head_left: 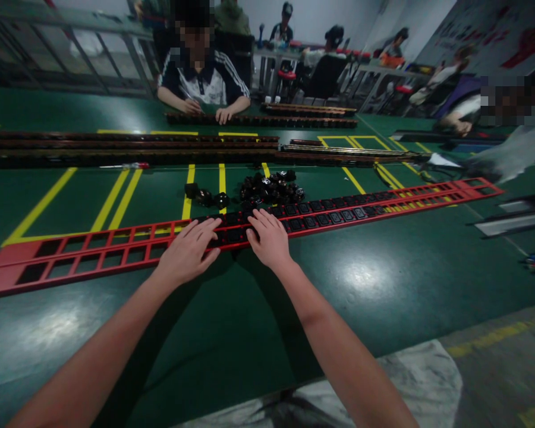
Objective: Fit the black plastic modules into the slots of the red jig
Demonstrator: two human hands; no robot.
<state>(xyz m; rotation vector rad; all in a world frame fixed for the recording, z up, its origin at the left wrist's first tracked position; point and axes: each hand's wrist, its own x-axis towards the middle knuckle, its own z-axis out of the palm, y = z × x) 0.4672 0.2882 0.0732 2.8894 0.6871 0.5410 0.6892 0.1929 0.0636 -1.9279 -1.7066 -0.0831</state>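
A long red frame (11, 260) with two rows of square openings lies slantwise across the green table. Black square pieces (334, 218) fill the openings along its middle; those at the left end are bare. My left hand (188, 251) rests over the frame left of centre, fingers stretched out at the edge of the black pieces. Just right of it, my right hand (270, 239) lies with spread fingers on the filled part. Neither hand shows anything held, though the fingertips hide the pieces under them. Behind the frame sits a loose pile of small black parts (270, 189).
Long dark strips (129, 145) lie across the table beyond the pile, with a red-handled screwdriver-like tool (136, 166) in front of them. A co-worker (203, 83) sits opposite, hands on another strip. Pale metal strips (517, 223) lie at the right. Yellow tape lines mark the green table (370, 297).
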